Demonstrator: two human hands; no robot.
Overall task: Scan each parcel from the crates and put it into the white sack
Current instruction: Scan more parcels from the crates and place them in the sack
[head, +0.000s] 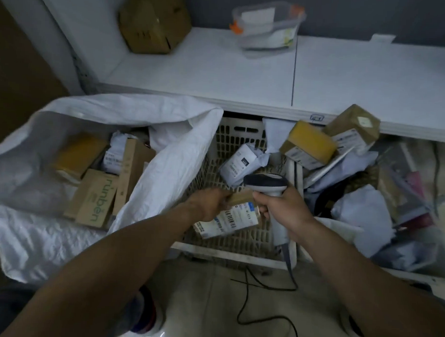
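- Holding a small labelled parcel (229, 219) over the white lattice crate (217, 148) in the middle of the frame: that's the left hand (210, 203), fingers curled round the parcel's upper end, barcode label facing up.
- The right hand (283, 208) is just beside it, wrapped tight round the handle of a barcode scanner (265, 183). The scanner head sits right above the parcel in the frame; can't tell if they actually touch.
- One white bagged parcel (238, 164) lies in the crate, behind the scanner.
- The white sack (166, 171) fills the left side, mouth wide open, with its edge draped over the crate's left wall. There are several cardboard boxes inside, including a box with green lettering (94, 199).
- On the right of the frame there's a messy heap of parcels (361, 213), with a yellow box (309, 146) and a brown box (354, 125) on top.
- The scanner's black cable (247, 295) trails onto the floor at bottom centre.
- A white table (207, 67) runs across the top, carrying a cardboard box (153, 19) upper left and a clear plastic tub (269, 26) upper middle.
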